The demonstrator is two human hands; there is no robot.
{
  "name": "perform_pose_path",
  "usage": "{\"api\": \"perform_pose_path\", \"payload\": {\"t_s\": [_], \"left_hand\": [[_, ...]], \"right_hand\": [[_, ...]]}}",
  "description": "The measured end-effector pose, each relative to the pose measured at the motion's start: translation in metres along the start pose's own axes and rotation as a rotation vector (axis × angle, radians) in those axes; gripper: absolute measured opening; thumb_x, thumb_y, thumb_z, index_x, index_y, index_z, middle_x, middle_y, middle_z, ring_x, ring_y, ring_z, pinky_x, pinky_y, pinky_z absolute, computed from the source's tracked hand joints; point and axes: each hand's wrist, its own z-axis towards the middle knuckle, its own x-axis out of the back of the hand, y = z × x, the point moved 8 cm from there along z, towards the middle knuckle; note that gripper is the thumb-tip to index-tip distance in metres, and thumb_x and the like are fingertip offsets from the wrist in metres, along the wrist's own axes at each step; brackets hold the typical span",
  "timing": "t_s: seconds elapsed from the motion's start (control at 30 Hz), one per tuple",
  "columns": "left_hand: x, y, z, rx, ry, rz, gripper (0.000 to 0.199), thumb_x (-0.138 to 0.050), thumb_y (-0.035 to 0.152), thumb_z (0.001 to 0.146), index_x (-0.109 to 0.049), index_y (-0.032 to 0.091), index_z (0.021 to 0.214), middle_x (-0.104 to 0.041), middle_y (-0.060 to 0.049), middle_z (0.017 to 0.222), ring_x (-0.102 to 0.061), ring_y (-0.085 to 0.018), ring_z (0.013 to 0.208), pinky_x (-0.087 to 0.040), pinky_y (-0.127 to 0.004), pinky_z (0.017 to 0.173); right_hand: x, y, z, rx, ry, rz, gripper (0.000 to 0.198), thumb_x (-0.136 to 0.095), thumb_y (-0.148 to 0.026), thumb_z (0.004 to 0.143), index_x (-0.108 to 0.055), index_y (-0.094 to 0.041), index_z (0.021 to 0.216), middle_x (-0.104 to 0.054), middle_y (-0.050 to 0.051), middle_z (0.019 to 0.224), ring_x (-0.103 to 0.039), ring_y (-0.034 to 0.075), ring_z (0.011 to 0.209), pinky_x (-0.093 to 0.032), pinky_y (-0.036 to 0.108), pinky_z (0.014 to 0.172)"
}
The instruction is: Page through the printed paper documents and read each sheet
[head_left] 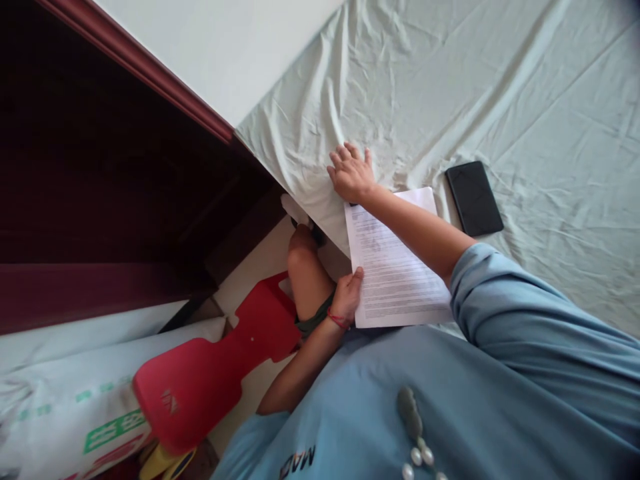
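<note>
The white rectangular sheaf of printed paper (pixel 395 280) lay in front of the person, its upper part on the wrinkled pale grey-green cloth (pixel 410 93) and its lower edge near the light blue short-sleeved shirt (pixel 370 400). Its lower left portion extended past the cloth's edge.

Left hand (pixel 349 293): the grip was closed on the left margin of the sheaf, with the thumb on the printed face; the other fingers were largely hidden. A thin red cord bracelet (pixel 340 319) encircled the wrist.

Right hand (pixel 351 175): the grip was open — palm down, fingers spread — at the upper left corner of the sheaf. A small dark item (pixel 354 204) showed at the heel of this hand; it was mostly covered, and whether the hand had hold of it could not be determined. The right forearm crossed above the printed face.

A flat black rectangular object (pixel 474 199) rested on the cloth to the right of the sheaf, apart from it. A red plastic chair (pixel 215 363) stood at lower left, beside a white sack with green and red print (pixel 65 400).
</note>
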Motion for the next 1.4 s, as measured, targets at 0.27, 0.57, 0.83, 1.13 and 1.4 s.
{"api": "perform_pose_path", "payload": {"t_s": [0.27,0.57,0.83,1.13,1.4], "left_hand": [[0.001,0.0,0.002,-0.057,0.008,0.052,0.091,-0.081,0.097,0.056,-0.08,0.009,0.081,-0.08,-0.015,0.079,-0.078,-0.03,0.083,-0.061,-0.04,0.075],[0.021,-0.004,-0.001,-0.163,0.027,0.152,0.093,-0.075,0.098,0.064,-0.081,0.008,0.085,-0.079,-0.012,0.079,-0.072,-0.023,0.076,-0.058,-0.036,0.075],[0.032,-0.013,-0.02,-0.182,0.067,0.175,0.086,-0.071,0.096,0.072,-0.08,0.011,0.083,-0.08,-0.012,0.08,-0.074,-0.025,0.078,-0.059,-0.036,0.075],[0.018,-0.005,-0.027,-0.113,0.058,0.049,0.078,-0.084,0.088,0.066,-0.079,0.012,0.082,-0.079,-0.01,0.077,-0.079,-0.029,0.089,-0.062,-0.04,0.086],[0.02,-0.01,-0.022,-0.055,0.023,-0.095,0.066,-0.092,0.072,0.071,-0.083,0.012,0.096,-0.085,-0.013,0.092,-0.081,-0.033,0.103,-0.062,-0.045,0.097]], "right_hand": [[0.011,-0.003,0.007,-0.031,0.084,0.085,0.052,-0.032,-0.048,0.117,-0.066,-0.018,0.143,-0.057,0.018,0.164,-0.042,0.039,0.158,-0.024,0.074,0.13],[0.117,0.054,-0.079,-0.082,0.451,0.215,0.05,-0.026,-0.04,0.118,-0.06,-0.017,0.146,-0.064,0.018,0.15,-0.064,0.028,0.136,-0.054,0.045,0.111],[0.091,0.136,-0.261,-0.405,0.043,0.304,0.04,-0.046,-0.052,0.108,-0.065,-0.028,0.083,-0.077,0.006,0.077,-0.074,0.025,0.071,-0.054,0.037,0.068],[0.07,0.105,-0.277,-0.407,0.064,-0.042,0.052,-0.041,-0.044,0.109,-0.068,-0.019,0.146,-0.074,0.021,0.132,-0.074,0.04,0.116,-0.059,0.051,0.089],[0.052,0.108,-0.264,-0.407,0.139,-0.037,0.045,-0.045,-0.038,0.107,-0.074,-0.028,0.139,-0.07,0.018,0.137,-0.072,0.038,0.115,-0.06,0.051,0.08]]}}
